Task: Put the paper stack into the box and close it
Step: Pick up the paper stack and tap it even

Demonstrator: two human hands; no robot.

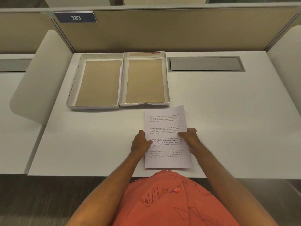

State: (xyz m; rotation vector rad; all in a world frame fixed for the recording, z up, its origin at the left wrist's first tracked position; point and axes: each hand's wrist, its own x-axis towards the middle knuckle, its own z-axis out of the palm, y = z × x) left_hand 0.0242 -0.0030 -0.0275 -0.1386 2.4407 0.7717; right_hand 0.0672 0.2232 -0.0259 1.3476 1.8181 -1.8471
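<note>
Coral-red buttoned shirt fills the bottom of the view, and just beyond it both bare forearms reach out over the pale grey desk; the left hand pinches the left edge of the white printed paper stack, thumb on top of the sheet, fingers curled under; the right hand clamps the opposite edge the same way; so both hands are closed on the stack, which sits near the desk's front edge, its far corner close to the box but not in it; whether it is lifted clear of the desk I cannot tell; further back lie two open silver-walled cardboard trays with brown floors, side by side and touching, the left tray and the right tray, one presumably the box and the other its lid; both are empty; judging from this, we're at the pick-up step; next comes a lift, a carry forward, squaring the sheets to a tray and lowering them flat inside.
</note>
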